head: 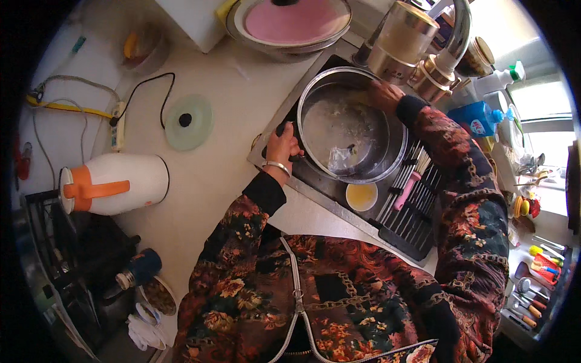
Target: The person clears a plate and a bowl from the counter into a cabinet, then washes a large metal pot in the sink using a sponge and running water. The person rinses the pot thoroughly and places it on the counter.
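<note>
A large metal pot (350,123) with cloudy water and food bits stands tilted in the sink. My left hand (283,144) is closed around the pot's black side handle (294,157). On the pot's far right side, my right hand (385,96) reaches over the rim; its fingers are partly hidden, and whether they grip the wall cannot be told. Just below the pot is a small white bowl (361,197) of yellowish liquid. Beside it lies a rack (411,199) with chopsticks and a pink-handled utensil (407,190).
A faucet (447,59) and a clear canister (403,38) stand behind the sink. Bottles, including a blue one (476,119), line the window side. On the counter's left are a glass lid (189,121), a white jug (118,183) and a power strip (118,129). A pink-topped lidded pan (290,22) stands at the back.
</note>
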A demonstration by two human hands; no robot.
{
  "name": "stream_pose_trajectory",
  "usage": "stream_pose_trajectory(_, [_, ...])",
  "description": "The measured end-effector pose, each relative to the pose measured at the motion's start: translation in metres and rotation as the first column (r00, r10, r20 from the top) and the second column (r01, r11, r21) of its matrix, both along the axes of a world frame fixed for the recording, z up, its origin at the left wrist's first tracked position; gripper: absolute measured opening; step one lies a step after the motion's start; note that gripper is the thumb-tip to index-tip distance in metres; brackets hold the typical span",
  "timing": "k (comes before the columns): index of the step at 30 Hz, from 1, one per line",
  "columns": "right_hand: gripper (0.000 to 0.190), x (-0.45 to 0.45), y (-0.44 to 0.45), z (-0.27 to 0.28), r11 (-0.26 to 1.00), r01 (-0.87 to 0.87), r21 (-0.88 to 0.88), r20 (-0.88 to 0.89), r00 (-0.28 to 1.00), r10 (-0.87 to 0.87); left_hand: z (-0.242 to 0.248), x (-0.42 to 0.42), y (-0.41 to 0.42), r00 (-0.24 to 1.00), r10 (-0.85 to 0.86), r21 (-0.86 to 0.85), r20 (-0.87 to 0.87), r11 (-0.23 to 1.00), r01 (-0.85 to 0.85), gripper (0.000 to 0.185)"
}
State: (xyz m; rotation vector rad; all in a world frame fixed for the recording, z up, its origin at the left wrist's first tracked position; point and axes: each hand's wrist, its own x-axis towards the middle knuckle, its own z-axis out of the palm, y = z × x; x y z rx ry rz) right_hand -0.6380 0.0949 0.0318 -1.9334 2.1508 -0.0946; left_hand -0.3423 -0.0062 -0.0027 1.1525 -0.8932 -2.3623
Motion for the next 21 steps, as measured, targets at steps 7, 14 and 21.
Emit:
stream_pose_trajectory(7, [0.031, 0.054, 0.075, -0.014, 0.537, -0.286, 0.793, 0.031, 0.901, 0.433, 0.001, -0.010, 0.007, 0.998, 0.064, 0.032, 0.007, 0.997, -0.064, 0.028])
stream_pose_trajectory(14, [0.025, 0.110, 0.059, -0.068, 0.794, -0.282, 0.539, 0.665, 0.721, -0.195, -0.007, -0.016, 0.006, 0.993, 0.105, 0.019, 0.058, 0.994, -0.106, 0.026])
stream_pose_trajectory(21, [0.024, 0.094, -0.011, -0.061, 0.987, 0.063, 0.151, 0.411, 0.904, -0.121, 0.006, -0.010, 0.005, 0.999, 0.018, 0.046, 0.029, 0.999, -0.019, 0.025])
